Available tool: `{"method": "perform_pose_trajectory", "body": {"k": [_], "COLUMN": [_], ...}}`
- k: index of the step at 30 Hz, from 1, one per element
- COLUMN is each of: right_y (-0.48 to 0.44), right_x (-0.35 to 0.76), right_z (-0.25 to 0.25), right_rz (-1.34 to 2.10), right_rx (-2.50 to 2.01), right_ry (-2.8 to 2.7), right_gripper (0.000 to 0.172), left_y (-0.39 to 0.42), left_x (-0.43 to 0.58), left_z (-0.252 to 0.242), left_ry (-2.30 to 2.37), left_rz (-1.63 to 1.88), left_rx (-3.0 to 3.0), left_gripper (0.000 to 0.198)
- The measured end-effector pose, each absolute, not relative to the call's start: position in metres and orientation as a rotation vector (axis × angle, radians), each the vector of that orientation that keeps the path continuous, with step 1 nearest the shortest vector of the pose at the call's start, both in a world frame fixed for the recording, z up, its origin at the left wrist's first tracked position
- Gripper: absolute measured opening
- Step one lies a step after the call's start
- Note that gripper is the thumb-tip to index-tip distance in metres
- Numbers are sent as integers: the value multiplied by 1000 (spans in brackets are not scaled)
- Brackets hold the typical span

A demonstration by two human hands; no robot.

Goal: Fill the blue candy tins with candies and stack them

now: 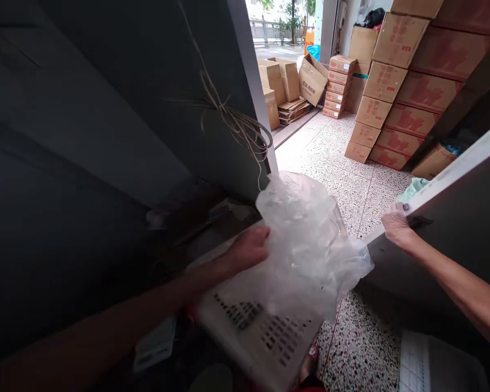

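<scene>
My left hand (249, 247) is closed at the left side of a crumpled clear plastic bag (298, 239). The bag lies over the far part of a white plastic basket (265, 337) with a slotted side, tilted in front of me. At the right, my right hand (397, 224) is on the edge of a grey door (453, 190), its fingers bent around the edge by the handle area. What its fingertips touch is partly hidden.
A bundled cable (245, 128) hangs on the dark panel at left. Stacked cartons (412, 92) stand at the right back. Open boxes (286, 81) and flattened cardboard (294, 110) lie by the doorway. A white crate (414, 362) sits at the lower right.
</scene>
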State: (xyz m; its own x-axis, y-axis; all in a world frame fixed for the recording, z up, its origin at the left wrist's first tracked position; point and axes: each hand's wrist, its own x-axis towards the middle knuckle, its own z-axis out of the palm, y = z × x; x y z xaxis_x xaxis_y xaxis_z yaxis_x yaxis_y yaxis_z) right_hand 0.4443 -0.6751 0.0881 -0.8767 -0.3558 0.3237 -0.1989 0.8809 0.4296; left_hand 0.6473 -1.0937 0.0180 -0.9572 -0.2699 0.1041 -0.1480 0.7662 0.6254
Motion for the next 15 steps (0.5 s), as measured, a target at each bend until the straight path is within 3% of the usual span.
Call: {"method": "perform_pose_trajectory", "body": {"k": [5,9,12,15], "right_y": [-620,-596,-587,-589], "right_x": [466,480,487,490], "right_z": [90,83,69,45], "right_rz": [-850,-978,-1060,-844], "right_rx": [391,437,471,573], "right_ry": [-2622,-2519,-2344,-2299], "right_gripper": [31,33,27,19], "left_y": [-1036,-1019,-1017,-1023], "left_x": [526,434,362,291], "left_z": [23,29,35,44], "left_ry": [-2989,-3043,-3030,-3002], "left_rz": [-922,-944,-1000,-1073], "left_rx": [260,281,327,413], "left_gripper": [9,33,36,37]}}
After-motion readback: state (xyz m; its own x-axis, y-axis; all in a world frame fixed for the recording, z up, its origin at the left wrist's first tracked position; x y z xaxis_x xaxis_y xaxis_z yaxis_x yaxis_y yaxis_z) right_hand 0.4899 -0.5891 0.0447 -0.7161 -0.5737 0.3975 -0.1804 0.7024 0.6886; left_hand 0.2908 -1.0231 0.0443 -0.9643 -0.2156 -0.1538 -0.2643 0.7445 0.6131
